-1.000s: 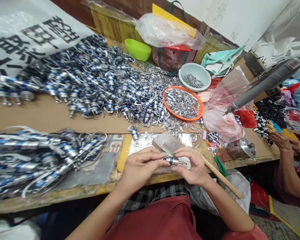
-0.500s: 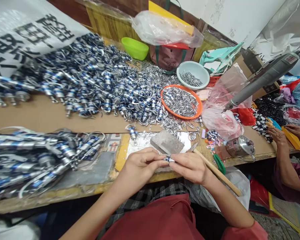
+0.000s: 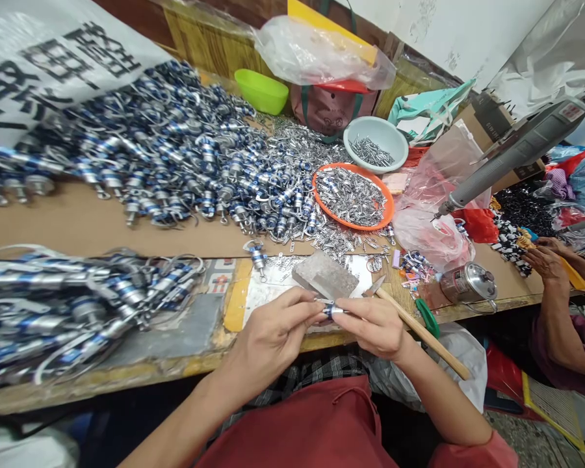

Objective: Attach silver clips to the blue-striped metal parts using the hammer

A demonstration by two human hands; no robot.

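A small silver and blue metal piece (image 3: 332, 311) sits pinched between both of my hands at the table's front edge. My left hand (image 3: 273, 335) grips its left end with fingers closed. My right hand (image 3: 374, 325) closes on its right end. Just behind my fingers lies a grey stone block (image 3: 325, 274) on a shiny metal sheet (image 3: 268, 286). A wooden-handled tool (image 3: 422, 335) lies at an angle beside my right wrist.
A big heap of silver and blue pieces (image 3: 175, 156) covers the table's back, another pile (image 3: 78, 305) lies front left. An orange dish (image 3: 389, 209) and a pale bowl (image 3: 400, 144) hold small metal parts. A metal can (image 3: 468, 284) stands right. Another person's hands (image 3: 546, 260) work at far right.
My right hand has slid further over the piece, so less of it shows between my fingers. The other person's hands shifted slightly at the right.
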